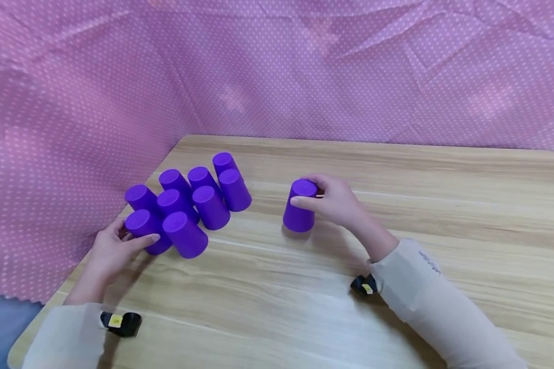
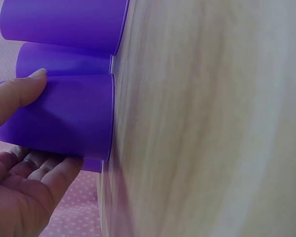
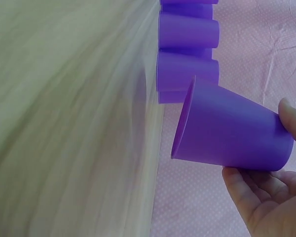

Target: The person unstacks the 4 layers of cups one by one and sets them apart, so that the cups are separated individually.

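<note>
Several purple cups stand upside down in a close cluster on the left of the table, among them a front cup [image 1: 185, 236] and a far-right one [image 1: 235, 190]. My left hand [image 1: 113, 251] curls its thumb and fingers round the nearest left cup [image 2: 59, 116], whose rim is at the tabletop. Away to the right, my right hand [image 1: 334, 202] grips another purple cup [image 1: 299, 207] near its base, mouth downward. In the right wrist view this cup [image 3: 232, 128] is tilted, its rim raised off the wood.
The wooden table [image 1: 397, 205] carries the cups. A pink dotted cloth [image 1: 304, 77] hangs behind and along the left side. A black wrist camera [image 1: 125, 324] sits at the left cuff, another camera [image 1: 363, 285] at the right.
</note>
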Available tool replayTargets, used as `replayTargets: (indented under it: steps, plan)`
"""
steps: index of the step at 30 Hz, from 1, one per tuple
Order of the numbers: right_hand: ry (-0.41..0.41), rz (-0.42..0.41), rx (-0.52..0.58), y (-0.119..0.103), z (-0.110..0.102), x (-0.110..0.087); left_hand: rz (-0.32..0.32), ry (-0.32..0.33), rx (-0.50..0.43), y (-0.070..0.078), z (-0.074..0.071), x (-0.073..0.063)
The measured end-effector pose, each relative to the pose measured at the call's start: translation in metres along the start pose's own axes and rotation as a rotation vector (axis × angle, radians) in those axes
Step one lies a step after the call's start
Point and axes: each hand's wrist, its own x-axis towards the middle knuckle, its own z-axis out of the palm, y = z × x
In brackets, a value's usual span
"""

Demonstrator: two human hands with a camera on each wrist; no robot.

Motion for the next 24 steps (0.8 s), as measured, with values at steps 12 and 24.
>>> replayTargets:
  steps: [12, 24]
  plan:
    - [-0.035, -0.045, -0.031, -0.009, 0.036, 0.019, 0.006, 0.003, -0.009, -0.001, -0.001, 0.000]
    - [-0.043, -0.122, -0.148, -0.028, 0.066, 0.034, -0.012, 0.000, 0.012, -0.001, -0.002, 0.003]
